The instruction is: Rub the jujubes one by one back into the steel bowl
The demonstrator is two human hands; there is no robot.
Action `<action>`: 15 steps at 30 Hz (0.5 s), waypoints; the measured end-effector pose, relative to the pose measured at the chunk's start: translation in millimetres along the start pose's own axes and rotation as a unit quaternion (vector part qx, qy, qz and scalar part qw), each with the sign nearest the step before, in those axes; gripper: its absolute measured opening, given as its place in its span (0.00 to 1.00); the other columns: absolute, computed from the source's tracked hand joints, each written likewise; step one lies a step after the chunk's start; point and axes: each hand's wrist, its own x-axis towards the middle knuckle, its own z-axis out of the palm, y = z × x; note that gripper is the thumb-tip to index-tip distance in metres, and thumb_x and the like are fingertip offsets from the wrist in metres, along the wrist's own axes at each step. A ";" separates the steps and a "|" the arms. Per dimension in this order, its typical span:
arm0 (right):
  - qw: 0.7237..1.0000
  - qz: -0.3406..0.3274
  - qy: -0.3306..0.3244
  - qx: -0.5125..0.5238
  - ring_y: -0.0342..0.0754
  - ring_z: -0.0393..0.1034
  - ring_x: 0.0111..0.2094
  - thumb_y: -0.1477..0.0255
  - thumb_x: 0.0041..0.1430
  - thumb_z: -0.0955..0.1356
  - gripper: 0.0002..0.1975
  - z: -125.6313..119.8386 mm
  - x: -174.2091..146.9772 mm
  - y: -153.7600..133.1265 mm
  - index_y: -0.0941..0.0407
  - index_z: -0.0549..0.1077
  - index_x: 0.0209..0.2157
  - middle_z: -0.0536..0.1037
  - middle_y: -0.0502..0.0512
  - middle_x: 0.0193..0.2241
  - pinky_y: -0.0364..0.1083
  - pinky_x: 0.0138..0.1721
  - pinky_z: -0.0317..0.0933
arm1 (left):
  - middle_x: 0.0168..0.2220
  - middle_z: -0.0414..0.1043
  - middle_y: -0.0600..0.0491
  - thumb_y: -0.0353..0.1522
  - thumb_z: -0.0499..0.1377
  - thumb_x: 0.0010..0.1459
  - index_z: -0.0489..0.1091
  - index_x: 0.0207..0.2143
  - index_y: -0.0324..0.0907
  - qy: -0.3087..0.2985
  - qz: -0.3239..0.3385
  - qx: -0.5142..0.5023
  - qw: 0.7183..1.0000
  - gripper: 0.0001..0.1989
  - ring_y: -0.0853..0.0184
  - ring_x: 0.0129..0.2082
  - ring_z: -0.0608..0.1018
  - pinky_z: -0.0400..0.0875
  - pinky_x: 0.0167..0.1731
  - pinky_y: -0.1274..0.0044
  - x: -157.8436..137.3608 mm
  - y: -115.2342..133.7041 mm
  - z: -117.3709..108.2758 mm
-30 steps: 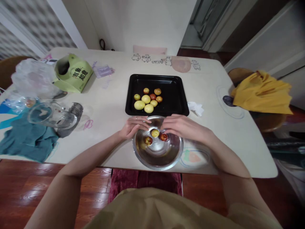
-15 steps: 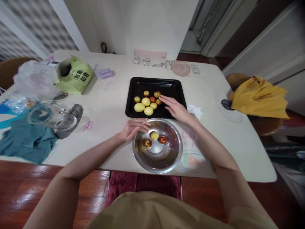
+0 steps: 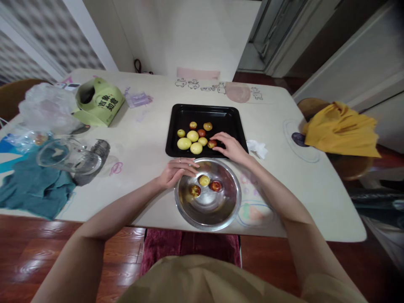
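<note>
A black baking tray (image 3: 221,112) holds several small fruits that look like jujubes, some yellow and some mottled red-brown. My right hand (image 3: 232,147) reaches over its near right side. The fingertips and thumb close around a red-brown jujube (image 3: 211,144), which still rests on the tray. In front of the tray stands a shiny steel bowl (image 3: 210,216). Inside it lie one yellow jujube (image 3: 204,180) and two red-brown ones, a jujube (image 3: 195,191) and another jujube (image 3: 216,186). My left hand (image 3: 178,171), wearing a ring, lies across the bowl's far left rim with fingers stretched out.
Left on the white table (image 3: 142,143) are a clear glass jug (image 3: 71,155), a teal cloth (image 3: 38,185), a green paper box (image 3: 99,101) and a plastic bag (image 3: 47,105). A crumpled tissue (image 3: 257,148) lies right of the tray. Yellow fabric (image 3: 344,132) hangs over a chair.
My right hand has drawn back slightly toward me, its fingers curling round the red-brown jujube. That jujube has shifted nearer, away from the others. My left hand stays on the bowl's rim.
</note>
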 end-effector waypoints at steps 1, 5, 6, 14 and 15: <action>1.000 0.006 -0.004 0.006 0.60 0.74 0.54 0.66 0.67 0.71 0.17 1.1 -0.1 0.1 0.51 0.77 0.56 0.79 0.60 0.53 0.60 0.57 0.71 | 0.45 0.86 0.48 0.35 0.42 0.79 0.82 0.47 0.43 -0.001 0.001 0.003 1.000 0.27 0.60 0.56 0.83 0.75 0.65 0.62 0.0 0.2 0.0; 1.000 0.015 -0.015 0.018 0.57 0.76 0.47 0.67 0.66 0.71 0.16 1.3 -0.1 -3.2 0.53 0.76 0.54 0.81 0.60 0.49 0.57 0.51 0.72 | 0.44 0.86 0.47 0.35 0.41 0.80 0.82 0.45 0.42 0.000 0.008 0.012 1.000 0.28 0.61 0.55 0.84 0.77 0.64 0.62 0.2 0.5 0.0; 1.000 0.010 -0.013 0.023 0.57 0.76 0.46 0.67 0.66 0.71 0.15 -0.4 -0.3 -6.4 0.53 0.76 0.53 0.80 0.60 0.49 0.56 0.50 0.72 | 0.44 0.86 0.46 0.35 0.41 0.80 0.82 0.45 0.41 0.000 0.006 0.013 1.000 0.28 0.61 0.55 0.84 0.77 0.63 0.62 0.3 0.5 0.0; 0.998 -0.037 0.015 0.045 0.58 0.76 0.54 0.66 0.70 0.70 0.15 -34.5 -21.8 -80.1 0.48 0.76 0.57 0.79 0.58 0.53 0.58 0.57 0.71 | 0.44 0.86 0.46 0.36 0.41 0.80 0.82 0.45 0.41 -0.003 0.004 0.004 1.000 0.28 0.58 0.55 0.84 0.77 0.63 0.60 0.4 0.8 0.1; 0.998 -0.042 0.004 0.048 0.57 0.76 0.54 0.66 0.71 0.69 0.15 -38.5 -26.9 -91.1 0.48 0.76 0.57 0.79 0.58 0.54 0.57 0.58 0.71 | 0.44 0.86 0.46 0.36 0.41 0.80 0.82 0.45 0.42 -0.005 0.000 0.005 1.000 0.28 0.58 0.56 0.84 0.77 0.63 0.60 0.2 1.0 0.0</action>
